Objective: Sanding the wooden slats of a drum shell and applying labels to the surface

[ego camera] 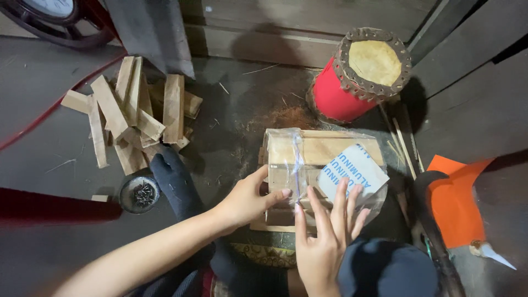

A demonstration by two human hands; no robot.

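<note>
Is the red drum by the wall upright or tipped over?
Tipped: the red drum leans, its tan skin face turned up toward the camera and its red side showing.

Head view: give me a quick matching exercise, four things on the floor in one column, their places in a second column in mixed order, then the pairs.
Things:
1. red drum
2. pile of loose wood pieces
3. small round tin of nails
4. orange sheet

Places:
A. far right, beside the dark curved object
B. under both hands
C. upper left of the floor
D. behind the plastic-wrapped wood bundle
E. lower left, next to the dark sock

Pairs: 1-D, 2-C, 3-E, 4-A. Place B is spare; it fits the wrapped bundle, which the left hand and right hand press on.
</note>
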